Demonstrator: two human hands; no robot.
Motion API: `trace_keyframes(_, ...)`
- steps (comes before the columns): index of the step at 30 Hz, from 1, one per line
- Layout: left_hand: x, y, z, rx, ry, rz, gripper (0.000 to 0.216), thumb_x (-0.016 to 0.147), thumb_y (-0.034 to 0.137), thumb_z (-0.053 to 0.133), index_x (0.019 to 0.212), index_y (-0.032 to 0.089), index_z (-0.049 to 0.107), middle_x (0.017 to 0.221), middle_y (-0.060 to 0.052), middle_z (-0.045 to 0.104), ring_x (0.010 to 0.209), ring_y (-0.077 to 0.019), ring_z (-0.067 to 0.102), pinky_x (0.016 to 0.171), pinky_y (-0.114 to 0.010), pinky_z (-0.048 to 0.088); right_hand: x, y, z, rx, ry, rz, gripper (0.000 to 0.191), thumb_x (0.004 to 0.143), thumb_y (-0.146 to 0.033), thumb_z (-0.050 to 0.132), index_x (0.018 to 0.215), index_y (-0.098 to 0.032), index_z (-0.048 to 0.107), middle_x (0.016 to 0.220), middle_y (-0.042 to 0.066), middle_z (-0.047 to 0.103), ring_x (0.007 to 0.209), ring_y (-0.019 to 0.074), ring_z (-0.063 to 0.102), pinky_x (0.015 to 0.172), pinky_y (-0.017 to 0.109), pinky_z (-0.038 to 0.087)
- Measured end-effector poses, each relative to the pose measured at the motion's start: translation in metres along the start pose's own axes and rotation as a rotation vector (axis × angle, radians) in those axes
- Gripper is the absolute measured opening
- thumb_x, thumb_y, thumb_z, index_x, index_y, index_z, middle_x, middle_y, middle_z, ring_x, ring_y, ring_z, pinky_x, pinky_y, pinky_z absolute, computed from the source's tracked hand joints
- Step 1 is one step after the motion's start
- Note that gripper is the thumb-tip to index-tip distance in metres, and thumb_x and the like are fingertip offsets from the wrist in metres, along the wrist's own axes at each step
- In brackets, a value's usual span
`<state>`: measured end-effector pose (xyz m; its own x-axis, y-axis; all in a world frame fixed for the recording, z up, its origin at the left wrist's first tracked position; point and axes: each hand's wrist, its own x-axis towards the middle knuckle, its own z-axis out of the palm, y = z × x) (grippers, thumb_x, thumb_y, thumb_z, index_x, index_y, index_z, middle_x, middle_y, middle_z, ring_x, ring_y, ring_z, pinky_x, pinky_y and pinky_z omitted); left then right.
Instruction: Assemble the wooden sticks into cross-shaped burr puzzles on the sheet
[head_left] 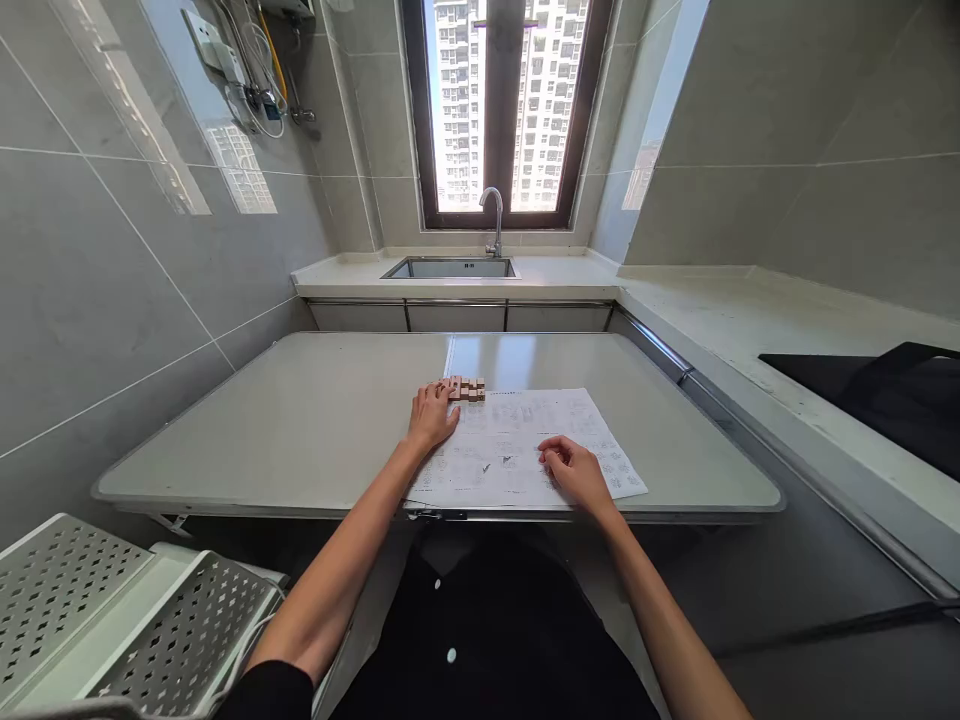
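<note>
My left hand (433, 413) lies at the far left corner of the sheet (529, 430), its fingers reaching onto the wooden blocks (471, 390), its thumb apart from the fingers; whether they grip the blocks I cannot tell. The blocks stand in a short row at that same corner, their left end partly hidden by my fingers. My right hand (574, 468) is over the right half of the sheet, fingers curled inward, thumb near the index finger; whether it pinches anything I cannot tell. The sheet, printed with small figures, bears two small dark marks left of my right hand, too small to identify. Beneath the sheet is the table (337, 400); beyond the sheet, the sink (450, 268), tap (498, 215) and window (504, 100). Well right of the sheet, a black bag (892, 390) rests on the counter (697, 300).
</note>
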<state>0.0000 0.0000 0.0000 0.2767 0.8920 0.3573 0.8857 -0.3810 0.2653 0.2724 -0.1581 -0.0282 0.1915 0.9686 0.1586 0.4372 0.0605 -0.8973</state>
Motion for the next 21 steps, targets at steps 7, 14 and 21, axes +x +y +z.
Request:
trace_keyframes(7,0.014,-0.003,0.016,0.064,-0.072,-0.038,0.045,0.099,0.037,0.052,0.142,0.026,0.06,0.159,-0.013,0.048,0.148,-0.0349,0.038,0.121,-0.054,0.035,0.002,0.002,0.0,0.011,-0.001,-0.011,0.024,0.084,-0.031,0.052,0.093,-0.023,0.073,0.081,0.001,0.078,0.065,0.0177,0.065,0.071,0.031,0.049)
trace_keyframes(14,0.01,-0.002,0.012,0.075,-0.054,-0.02,0.042,0.097,0.036,0.054,0.137,0.025,0.063,0.153,-0.015,0.053,0.144,-0.0363,0.043,0.117,-0.056,0.041,-0.001,-0.004,-0.001,0.008,-0.004,-0.006,0.024,0.084,-0.031,0.052,0.092,-0.023,0.073,0.08,0.001,0.078,0.066,0.0184,0.065,0.071,0.031,0.049)
trace_keyframes(21,0.004,0.001,0.011,0.069,-0.009,-0.033,0.038,0.096,0.034,0.055,0.131,0.022,0.067,0.143,-0.02,0.054,0.132,-0.0386,0.05,0.109,-0.056,0.046,0.0,-0.004,-0.001,0.0,0.009,0.005,0.024,0.084,-0.032,0.052,0.092,-0.023,0.073,0.082,0.001,0.078,0.066,0.0184,0.066,0.073,0.032,0.049)
